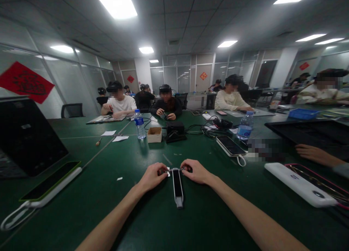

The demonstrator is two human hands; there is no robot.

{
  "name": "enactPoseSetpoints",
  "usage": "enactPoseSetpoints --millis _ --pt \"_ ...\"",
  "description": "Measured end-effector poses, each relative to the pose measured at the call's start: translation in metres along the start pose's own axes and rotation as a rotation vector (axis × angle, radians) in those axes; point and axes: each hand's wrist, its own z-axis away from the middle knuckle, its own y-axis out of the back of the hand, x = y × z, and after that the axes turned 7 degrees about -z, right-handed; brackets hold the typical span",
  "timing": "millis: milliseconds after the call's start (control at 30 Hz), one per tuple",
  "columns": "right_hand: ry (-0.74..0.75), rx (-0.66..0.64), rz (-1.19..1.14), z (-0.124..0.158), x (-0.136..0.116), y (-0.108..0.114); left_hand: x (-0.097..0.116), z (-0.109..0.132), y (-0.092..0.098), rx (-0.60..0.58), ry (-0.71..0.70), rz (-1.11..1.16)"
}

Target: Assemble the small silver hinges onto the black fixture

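My left hand [153, 176] rests on the green table [152, 225], its fingers closed in a pinch at a small white piece [168, 172], perhaps paper. Across from it, my right hand [196, 171] is curled with the fingertips together; whatever they hold is too small to make out. Between the two hands lies a narrow, long object [177, 188] with a black face, a white rim and a grey near end. It points toward me, flat on the table.
A small cardboard box [154, 135] and a water bottle [139, 125] stand ahead, beside a black device [175, 130] with cables. Phones with white power banks lie left and right. A second bottle [244, 126] stands right. A co-worker's hand [313, 154] reaches in at right; several people sit opposite.
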Motion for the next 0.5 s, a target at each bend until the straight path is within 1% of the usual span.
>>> enactPoseSetpoints --millis 133,333,400,500 --pt "-0.006 0.006 -0.001 0.0004 0.0011 -0.0008 -0.0023 0.0005 0.0021 -0.011 -0.02 -0.037" --pt "-0.011 0.003 -0.003 0.0004 0.0026 -0.0021 -0.004 0.0003 0.0009 0.048 -0.039 -0.061" --pt "-0.003 0.011 0.008 0.0002 0.0014 -0.0023 -0.0028 0.0005 0.0013 0.069 -0.031 -0.043" --pt "0.003 0.013 0.016 0.0002 -0.0003 -0.0022 -0.0003 0.0011 0.0014 0.084 0.0 0.04"
